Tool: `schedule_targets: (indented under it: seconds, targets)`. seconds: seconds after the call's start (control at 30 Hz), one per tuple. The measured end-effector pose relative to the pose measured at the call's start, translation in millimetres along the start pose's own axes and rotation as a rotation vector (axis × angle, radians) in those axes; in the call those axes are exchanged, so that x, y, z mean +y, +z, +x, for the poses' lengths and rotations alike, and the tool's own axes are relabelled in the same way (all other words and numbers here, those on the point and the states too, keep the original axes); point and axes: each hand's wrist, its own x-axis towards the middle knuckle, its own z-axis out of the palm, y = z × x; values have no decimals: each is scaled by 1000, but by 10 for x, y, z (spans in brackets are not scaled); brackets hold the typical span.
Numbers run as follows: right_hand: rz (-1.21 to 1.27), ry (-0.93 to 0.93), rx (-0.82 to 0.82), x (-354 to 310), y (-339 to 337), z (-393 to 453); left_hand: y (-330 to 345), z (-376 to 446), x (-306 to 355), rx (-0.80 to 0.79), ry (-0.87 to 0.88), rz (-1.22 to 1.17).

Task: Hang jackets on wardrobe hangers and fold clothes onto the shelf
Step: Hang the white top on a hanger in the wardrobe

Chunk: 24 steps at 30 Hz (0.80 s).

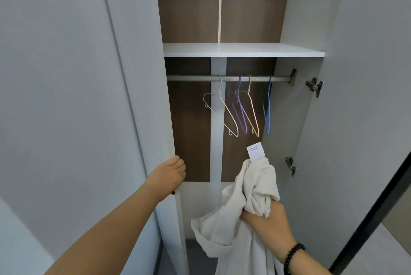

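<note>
An open wardrobe shows a white shelf (242,50) above a metal rail (193,78). Several bare wire hangers hang from the rail: a white one (225,110), a purple one (242,112), a cream one (252,109) and a blue one (268,110). My right hand (265,222) is shut on a bunched cream-white garment (231,219), held below the hangers, with its white label (255,151) sticking up. My left hand (171,173) is curled around the edge of the left wardrobe door (144,119).
The right door (355,96) stands swung open, with hinges (314,86) on its inner side. The wardrobe's back panel is dark brown with a pale vertical strip. A dark frame edge (373,214) runs diagonally at the lower right.
</note>
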Motion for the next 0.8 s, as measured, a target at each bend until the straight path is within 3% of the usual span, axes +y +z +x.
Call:
schedule_targets:
  seconds: [0.37,0.8]
  targets:
    - [181,115,81,-358,962,-468,199,-1243,-466,-7,32,26]
    - [300,96,142,-661,1574,-943,413,-1777,-662,99,-207,-99]
